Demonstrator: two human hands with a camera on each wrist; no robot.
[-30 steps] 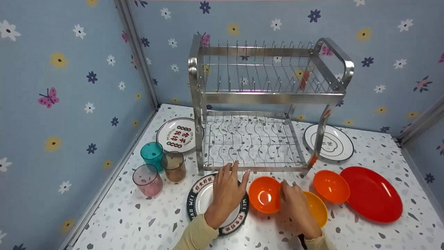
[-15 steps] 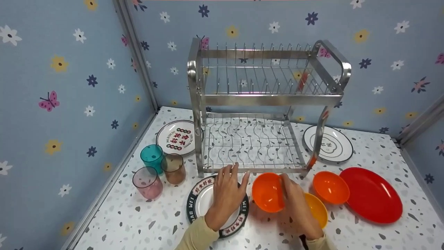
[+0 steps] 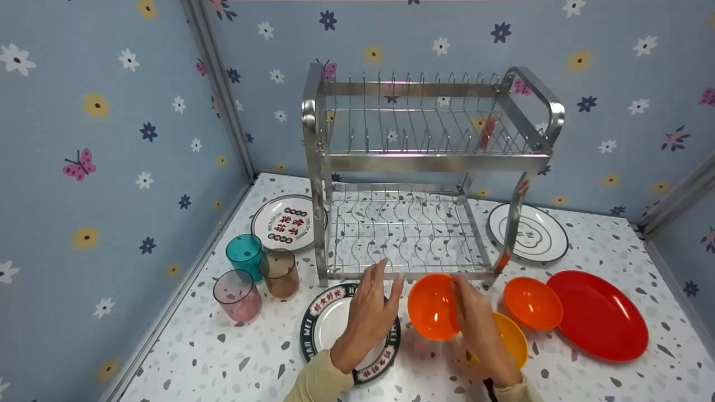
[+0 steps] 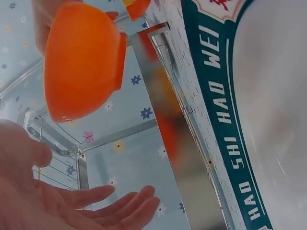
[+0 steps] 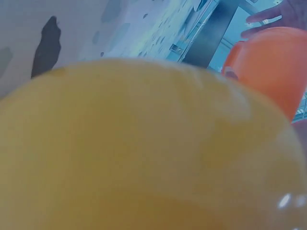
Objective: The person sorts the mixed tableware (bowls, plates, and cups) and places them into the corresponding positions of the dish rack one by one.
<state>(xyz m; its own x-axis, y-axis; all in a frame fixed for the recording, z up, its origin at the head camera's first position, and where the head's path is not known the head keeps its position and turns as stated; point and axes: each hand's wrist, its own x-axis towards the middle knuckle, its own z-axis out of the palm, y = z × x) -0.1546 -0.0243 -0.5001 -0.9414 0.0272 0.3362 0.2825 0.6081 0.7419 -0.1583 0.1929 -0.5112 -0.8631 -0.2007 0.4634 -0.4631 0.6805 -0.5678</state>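
Note:
My right hand pinches the right rim of an orange bowl, which is held tilted above the table, its inside toward the head camera. In the left wrist view the bowl hangs clear of the dish rack. My left hand, fingers extended, hovers over a white plate with a dark green lettered rim and holds nothing. A yellow bowl sits just right of my right hand, partly hidden by it; it fills most of the right wrist view.
A two-tier metal dish rack stands behind the hands. Three tumblers, teal, brown and pink, and a printed plate are left. Another orange bowl, a red plate and a white plate are right.
My right hand has raised and tilted the orange bowl, moving it slightly right and toward the rack. My left hand has barely shifted. The head view has tipped up slightly.

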